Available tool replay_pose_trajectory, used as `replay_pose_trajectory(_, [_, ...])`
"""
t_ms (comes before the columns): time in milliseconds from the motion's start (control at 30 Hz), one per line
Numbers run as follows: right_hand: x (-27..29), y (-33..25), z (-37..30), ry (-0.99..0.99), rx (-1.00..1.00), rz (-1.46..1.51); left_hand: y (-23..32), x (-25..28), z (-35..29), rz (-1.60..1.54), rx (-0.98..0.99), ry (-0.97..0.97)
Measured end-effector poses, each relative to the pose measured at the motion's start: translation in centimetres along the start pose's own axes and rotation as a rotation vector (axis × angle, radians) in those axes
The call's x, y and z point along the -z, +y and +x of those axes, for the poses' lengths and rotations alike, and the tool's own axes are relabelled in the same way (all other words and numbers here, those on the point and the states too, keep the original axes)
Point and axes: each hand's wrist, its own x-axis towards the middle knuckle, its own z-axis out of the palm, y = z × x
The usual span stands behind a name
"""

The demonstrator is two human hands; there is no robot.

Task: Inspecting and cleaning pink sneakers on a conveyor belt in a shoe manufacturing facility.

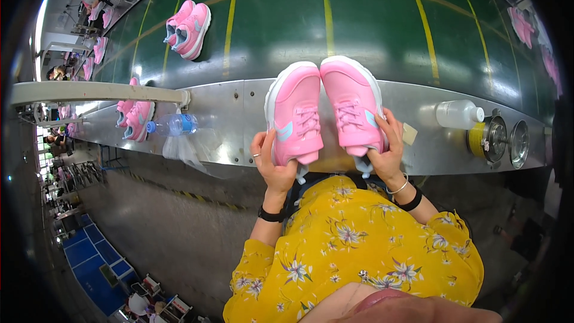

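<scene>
Two pink shoes [323,107] sit in the hands; beyond the grip lie two more pairs and two bottles.

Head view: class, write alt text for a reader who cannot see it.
A person's left hand and right hand each hold a pink sneaker, left sneaker and right sneaker, side by side over a metal ledge beside a green conveyor belt carrying another pink pair.

Bright overhead light, glare on green belt [371,30]; heavy fisheye bend, dark rim, edges soft.
</scene>
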Motion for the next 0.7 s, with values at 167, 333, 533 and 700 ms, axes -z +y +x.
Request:
replay_pose_trajectory(167, [-0.6, -0.7, 1.3, -0.222, 0.112, -0.365, 0.3, -0.9, 0.1, 0.265, 0.057, -0.28])
replay_pose_trajectory(333, [-1.7, 0.9, 2.2, -0.248, 0.104, -0.207, -1.7, -1.2, -0.3, 0.167, 0.09, -0.233])
replay_pose_trajectory(533, [-2.3, 2.4, 2.6, -0.225, -0.042, -0.148, -3.6, -1.5, -0.5, -0.032, 0.33, -0.157])
replay_pose_trajectory(700, [-2.5, 3.2, 2.8, -0.243, -0.065, -0.072, -5.1, -1.8, -0.4, -0.189, 0.454, -0.065])
